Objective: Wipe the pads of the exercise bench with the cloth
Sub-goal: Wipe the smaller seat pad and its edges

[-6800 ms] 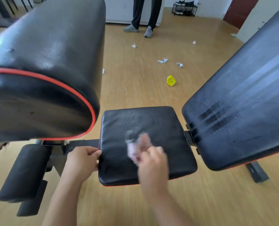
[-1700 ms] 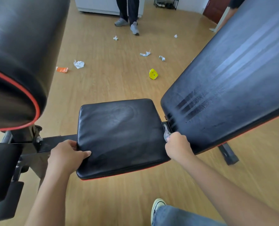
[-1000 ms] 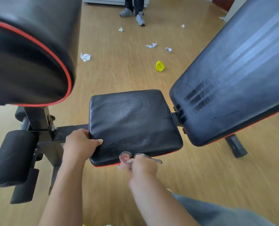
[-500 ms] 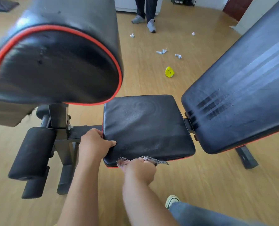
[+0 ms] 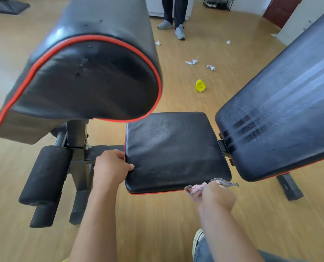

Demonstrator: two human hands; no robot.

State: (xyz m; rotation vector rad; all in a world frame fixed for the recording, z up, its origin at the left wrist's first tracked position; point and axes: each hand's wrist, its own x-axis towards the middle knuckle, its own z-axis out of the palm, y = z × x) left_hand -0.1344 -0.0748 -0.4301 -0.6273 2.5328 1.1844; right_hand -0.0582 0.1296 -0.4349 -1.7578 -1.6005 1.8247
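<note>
The square black seat pad of the exercise bench lies in the middle, edged in red below. My left hand grips its near left corner, thumb on top. My right hand is closed on a small pink-and-grey mesh cloth, pressed against the pad's near right edge. The tilted back pad rises at the right. A thick curved black pad with red piping hangs close at upper left. A foam roller sticks out at lower left.
The bench's black metal frame and a rear foot stand on a wooden floor. Paper scraps and a yellow object litter the floor beyond. A person's legs stand at the back. My shoe shows below.
My right hand has slid the cloth along the seat pad's near edge from its left part to the right corner. My left hand keeps its grip on the left corner.
</note>
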